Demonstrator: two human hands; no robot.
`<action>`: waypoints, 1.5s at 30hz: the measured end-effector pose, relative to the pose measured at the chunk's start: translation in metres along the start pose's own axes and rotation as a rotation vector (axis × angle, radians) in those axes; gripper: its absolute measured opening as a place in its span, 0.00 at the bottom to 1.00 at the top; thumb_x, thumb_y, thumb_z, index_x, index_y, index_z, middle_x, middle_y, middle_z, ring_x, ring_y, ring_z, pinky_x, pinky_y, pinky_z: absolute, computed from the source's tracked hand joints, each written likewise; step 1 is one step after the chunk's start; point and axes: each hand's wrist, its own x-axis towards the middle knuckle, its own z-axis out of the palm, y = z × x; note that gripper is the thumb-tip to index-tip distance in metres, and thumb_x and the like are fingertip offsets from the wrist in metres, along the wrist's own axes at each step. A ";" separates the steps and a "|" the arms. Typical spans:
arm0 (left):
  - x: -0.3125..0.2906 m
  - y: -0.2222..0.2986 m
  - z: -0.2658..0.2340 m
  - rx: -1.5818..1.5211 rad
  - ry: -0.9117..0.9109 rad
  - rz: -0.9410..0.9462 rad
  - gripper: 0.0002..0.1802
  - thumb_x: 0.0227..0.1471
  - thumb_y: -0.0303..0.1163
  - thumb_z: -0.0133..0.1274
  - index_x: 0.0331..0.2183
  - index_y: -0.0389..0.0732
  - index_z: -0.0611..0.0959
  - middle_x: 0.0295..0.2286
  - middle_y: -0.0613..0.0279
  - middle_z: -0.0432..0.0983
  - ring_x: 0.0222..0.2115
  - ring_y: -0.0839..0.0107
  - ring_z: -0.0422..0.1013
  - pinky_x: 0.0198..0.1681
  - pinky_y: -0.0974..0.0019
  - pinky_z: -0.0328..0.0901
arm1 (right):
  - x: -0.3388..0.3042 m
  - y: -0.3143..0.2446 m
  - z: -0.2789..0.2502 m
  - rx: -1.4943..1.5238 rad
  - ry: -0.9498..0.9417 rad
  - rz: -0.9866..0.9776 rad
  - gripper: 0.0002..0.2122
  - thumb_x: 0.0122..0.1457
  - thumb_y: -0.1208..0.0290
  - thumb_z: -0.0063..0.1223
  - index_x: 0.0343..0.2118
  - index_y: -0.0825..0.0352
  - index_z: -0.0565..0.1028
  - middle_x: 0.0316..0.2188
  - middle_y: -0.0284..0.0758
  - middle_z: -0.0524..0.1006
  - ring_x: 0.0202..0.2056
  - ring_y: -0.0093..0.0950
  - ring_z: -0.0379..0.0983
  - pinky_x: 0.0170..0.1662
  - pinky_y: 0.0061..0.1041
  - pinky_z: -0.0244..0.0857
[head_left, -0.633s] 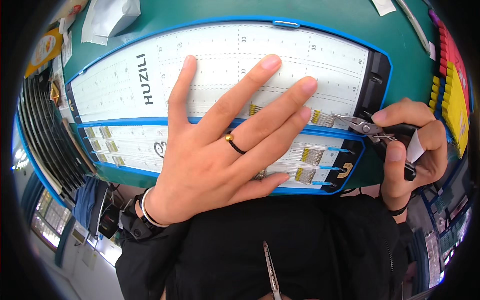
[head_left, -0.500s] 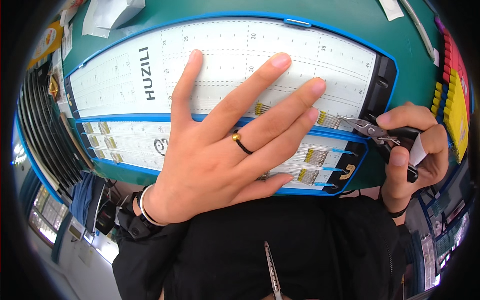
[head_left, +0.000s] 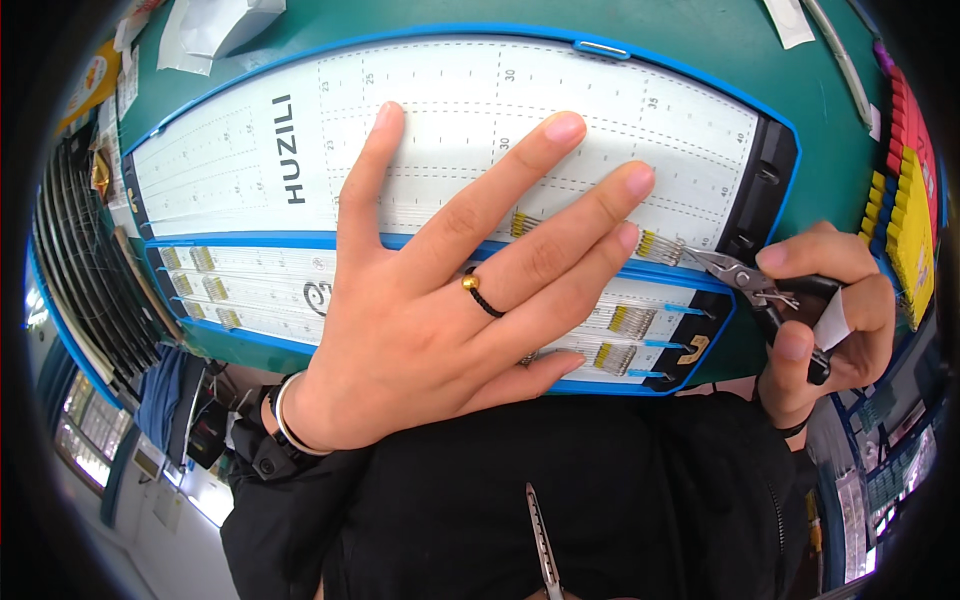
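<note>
The left hand point(head_left: 440, 300) lies spread over the blue case point(head_left: 430, 70) on the table point(head_left: 710, 30), maybe to steady it. The right hand point(head_left: 865, 310) grips pliers point(head_left: 735, 272), tips by small wires point(head_left: 660, 247) near the case's right end.

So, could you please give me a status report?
Left hand spread over long blue-edged white case. Right hand gripping black-handled metal pliers, tips near thin yellow-and-silver wires. Left hand partly hides case.

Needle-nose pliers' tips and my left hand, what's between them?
In the head view, a cluster of thin yellow-and-silver pieces lies between the left hand and the needle-nose pliers' tips, on the upper white panel.
</note>
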 end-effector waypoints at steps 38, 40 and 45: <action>-0.043 0.003 -0.004 0.087 0.192 -0.132 0.36 0.60 0.44 0.45 0.64 0.37 0.63 0.66 0.53 0.55 0.68 0.54 0.46 0.70 0.47 0.34 | -0.111 -0.020 -0.105 -1.049 0.767 0.384 0.09 0.64 0.71 0.51 0.41 0.70 0.68 0.39 0.44 0.73 0.34 0.46 0.75 0.38 0.40 0.69; -0.048 0.000 -0.004 0.082 0.200 -0.120 0.35 0.60 0.44 0.45 0.64 0.38 0.63 0.66 0.53 0.54 0.69 0.55 0.46 0.69 0.48 0.35 | -0.103 -0.014 -0.101 -1.107 0.705 0.496 0.10 0.64 0.70 0.51 0.41 0.70 0.67 0.43 0.46 0.71 0.36 0.51 0.75 0.40 0.45 0.69; -0.051 -0.001 -0.005 0.060 0.227 -0.114 0.35 0.60 0.43 0.47 0.64 0.38 0.64 0.66 0.54 0.54 0.68 0.55 0.46 0.69 0.48 0.36 | -0.085 -0.023 -0.088 -1.295 0.630 0.663 0.09 0.60 0.75 0.51 0.40 0.72 0.68 0.44 0.47 0.69 0.37 0.49 0.76 0.40 0.45 0.72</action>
